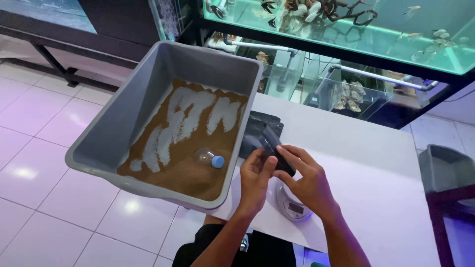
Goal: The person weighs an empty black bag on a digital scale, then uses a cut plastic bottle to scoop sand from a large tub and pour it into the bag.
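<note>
Holding a small black pouch [277, 151] between them, both hands work above the white bench [376, 178] in the head view. The left hand [256, 180] pinches the pouch's near edge with thumb and fingers curled; the right hand [308, 180] grips its right side, fingers laid over the top. The pouch is dark, glossy and crumpled, tilted with one end up toward the tub. It hangs just above a small round scale [293, 205] that sits on the bench under the hands. More black pouches [262, 126] lie in a heap just behind. To the left, a grey tub [148, 89] overhangs the bench edge; brown granules [188, 168] cover its floor in streaks, and a clear bottle [209, 158] with a blue cap lies on them. Aquariums [346, 24] stand behind the bench.
</note>
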